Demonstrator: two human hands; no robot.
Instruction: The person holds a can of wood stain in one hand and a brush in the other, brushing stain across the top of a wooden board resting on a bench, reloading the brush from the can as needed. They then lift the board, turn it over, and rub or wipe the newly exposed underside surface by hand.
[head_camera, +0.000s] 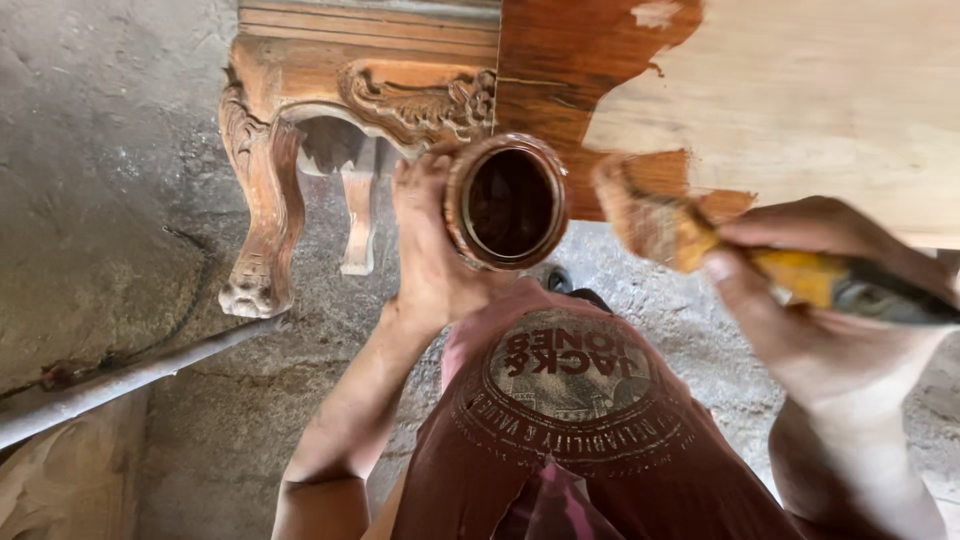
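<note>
Head view: looks straight down past the person's maroon shirt (580, 420) onto both hands and the woodwork in front.
Right hand: the right hand (800, 290) has its fingers curled tight round the yellow handle of a brush (690, 235); the bristles look blurred, loaded with brown stain, and lie at the lower edge of the board (800, 100).
Left hand: the left hand (430, 240) is wrapped round the side of an open can (507, 200), fingers pressed together on its wall, mouth facing up at the camera and dark liquid inside.
Where the can sits: held in the air just beside the brush, in front of the carved panel, not resting on anything.
Risk 1: the can looks tipped toward the viewer; if it tilts further, stain could run over the rim onto the shirt or the floor.
Risk 2: a wet brush held off the edge could drip onto the ground below.
Risk 3: the stained patch has a ragged border against the bare pale wood; letting that edge dry could leave a visible lap mark.
Surface: the board is part dark red-brown, mostly unstained.
Furniture: a carved table leg (262, 190) with a claw foot stands at the left.
Room: rough grey concrete floor (110, 150), with 1 metal pipe (120, 380) lying across it.
</note>
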